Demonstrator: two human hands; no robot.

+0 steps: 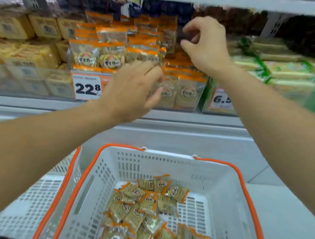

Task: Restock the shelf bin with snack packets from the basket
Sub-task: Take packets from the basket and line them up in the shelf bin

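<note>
Two bare hands reaching into clear shelf bin [190, 95] of orange-topped snack packets [109, 56]. Left hand [132, 91] at bin's near front, fingers loosely bent among packets; grasp unclear. Right hand [203, 44] farther back, fingers curled, holding nothing visible. More packets near, in white basket [221, 188].

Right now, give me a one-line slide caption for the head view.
Both hands reach into the clear shelf bin of orange-edged snack packets above a white plastic basket.
</note>
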